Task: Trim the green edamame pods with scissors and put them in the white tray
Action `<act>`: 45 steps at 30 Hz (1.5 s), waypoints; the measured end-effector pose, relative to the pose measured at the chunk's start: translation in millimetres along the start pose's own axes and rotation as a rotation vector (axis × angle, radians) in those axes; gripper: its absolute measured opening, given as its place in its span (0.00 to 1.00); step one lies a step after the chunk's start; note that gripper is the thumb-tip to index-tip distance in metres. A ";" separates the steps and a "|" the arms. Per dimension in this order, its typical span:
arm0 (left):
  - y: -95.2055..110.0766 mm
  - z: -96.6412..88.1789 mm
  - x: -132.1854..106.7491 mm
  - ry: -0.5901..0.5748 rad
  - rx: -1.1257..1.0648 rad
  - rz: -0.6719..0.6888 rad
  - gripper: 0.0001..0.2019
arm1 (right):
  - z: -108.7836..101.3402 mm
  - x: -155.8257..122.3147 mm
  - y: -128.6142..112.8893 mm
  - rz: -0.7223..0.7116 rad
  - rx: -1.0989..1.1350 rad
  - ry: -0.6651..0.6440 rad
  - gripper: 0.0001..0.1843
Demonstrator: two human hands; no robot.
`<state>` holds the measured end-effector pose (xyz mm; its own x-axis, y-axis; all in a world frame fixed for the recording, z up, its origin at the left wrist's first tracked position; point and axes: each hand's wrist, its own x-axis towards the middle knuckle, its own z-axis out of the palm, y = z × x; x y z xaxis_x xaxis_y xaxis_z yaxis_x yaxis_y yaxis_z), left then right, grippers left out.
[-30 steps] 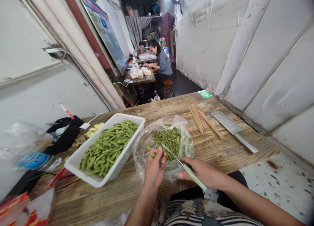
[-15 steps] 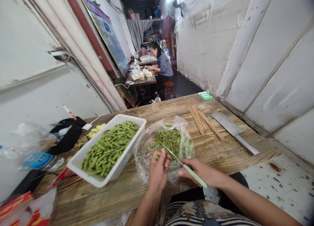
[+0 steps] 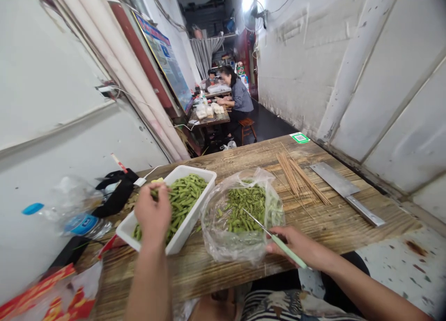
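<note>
My left hand point(image 3: 152, 214) hovers over the white tray point(image 3: 179, 239) of green bean pods point(image 3: 184, 194), fingers pinched on a pod at its tips. My right hand point(image 3: 300, 249) rests at the near table edge, closed on green-handled scissors point(image 3: 275, 239) whose blades point up-left over the clear plastic bag point(image 3: 240, 239). The bag holds more green pods point(image 3: 244, 209) and lies just right of the tray.
A bundle of bamboo skewers point(image 3: 300, 180) and a cleaver point(image 3: 344, 191) lie on the wooden table point(image 3: 313, 219) to the right. A plastic bottle point(image 3: 75, 219), a black item and red packaging sit at left. Two people sit at a far table point(image 3: 212, 119).
My left hand left the bag and swung left over the tray with a pod. The right hand with the scissors stayed put. The view shifted a little rightward.
</note>
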<state>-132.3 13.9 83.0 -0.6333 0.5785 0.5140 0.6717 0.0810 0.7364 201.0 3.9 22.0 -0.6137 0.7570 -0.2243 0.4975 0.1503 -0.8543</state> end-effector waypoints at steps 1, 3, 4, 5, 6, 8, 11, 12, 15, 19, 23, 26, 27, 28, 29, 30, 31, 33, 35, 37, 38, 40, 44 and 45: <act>-2.8 -5.3 17.4 -0.006 0.184 0.065 0.11 | -0.8 -0.9 -0.9 0.008 -0.004 0.009 0.22; -5.2 -8.9 38.0 -0.192 0.434 0.124 0.12 | -2.0 -2.0 -2.0 0.022 -0.010 0.026 0.23; -4.3 -7.3 39.5 -0.250 0.492 0.168 0.13 | -2.5 -2.3 -2.1 0.023 -0.010 0.030 0.23; -2.3 -3.5 34.6 -0.284 0.500 0.228 0.14 | -3.0 -2.3 -2.0 0.020 -0.008 0.033 0.23; 0.4 2.4 23.8 -0.300 0.460 0.302 0.14 | -3.5 -2.2 -1.6 0.016 -0.006 0.035 0.23; 5.9 19.8 -11.9 -0.378 0.276 0.431 0.12 | -4.3 -1.6 -0.5 0.009 -0.004 0.037 0.22; 6.5 54.2 -78.4 -0.754 0.028 0.373 0.08 | -4.7 -0.3 1.8 0.004 -0.009 0.033 0.21; 4.2 65.5 -97.8 -0.791 0.035 0.332 0.10 | -4.5 -0.2 2.7 0.003 -0.010 0.031 0.21; -5.0 90.3 -134.4 -0.761 0.020 0.213 0.11 | -3.6 -1.2 5.1 0.003 -0.022 0.045 0.21; -8.7 96.0 -139.5 -0.774 -0.158 0.024 0.07 | -4.7 -5.3 4.3 -0.001 -0.038 0.050 0.21; -1.7 87.5 -134.0 -0.787 -0.394 -0.242 0.12 | -5.9 -7.0 0.7 0.016 -0.042 0.034 0.25; 1.5 82.3 -135.5 -0.836 -0.522 -0.354 0.13 | -4.8 -5.5 1.6 0.005 -0.034 0.026 0.25; 1.8 80.9 -136.3 -0.847 -0.547 -0.364 0.14 | -4.5 -4.8 2.5 0.001 -0.029 0.022 0.25; 1.9 79.6 -137.1 -0.859 -0.567 -0.369 0.14 | -4.2 -4.1 3.3 -0.003 -0.025 0.017 0.25; 2.0 78.2 -137.7 -0.875 -0.585 -0.374 0.14 | -4.2 -3.5 4.1 -0.004 -0.020 0.013 0.24; 2.3 76.9 -138.1 -0.890 -0.602 -0.382 0.14 | -4.2 -3.0 4.6 -0.007 -0.015 0.008 0.24; 2.9 75.5 -138.3 -0.908 -0.622 -0.395 0.14 | -4.3 -2.5 4.9 -0.009 -0.008 0.004 0.23; 5.5 73.1 -138.6 -0.937 -0.672 -0.433 0.13 | -4.2 -1.5 5.1 -0.017 0.008 -0.005 0.22; 9.4 71.6 -139.2 -0.944 -0.742 -0.494 0.13 | -2.9 -0.2 5.8 -0.019 0.020 -0.006 0.21; 13.7 71.4 -140.3 -0.907 -0.823 -0.582 0.14 | -0.5 1.6 7.5 -0.008 0.034 0.000 0.20; 15.6 71.8 -140.9 -0.875 -0.861 -0.626 0.15 | 0.7 2.6 8.6 -0.003 0.044 0.004 0.20; 18.4 73.2 -142.0 -0.807 -0.922 -0.691 0.16 | 2.5 4.2 10.5 0.004 0.067 0.009 0.20; 19.3 76.5 -142.8 -0.727 -0.951 -0.737 0.14 | 0.5 2.9 9.2 -0.017 0.056 0.028 0.21; 18.9 76.9 -143.0 -0.720 -0.946 -0.736 0.14 | -0.9 1.6 7.9 -0.032 0.052 0.025 0.21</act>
<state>0.5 -4.9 -10.4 -0.1944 0.9514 -0.2388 -0.4184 0.1397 0.8975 204.5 6.9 15.3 -0.6125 0.7684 -0.1853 0.4449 0.1414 -0.8843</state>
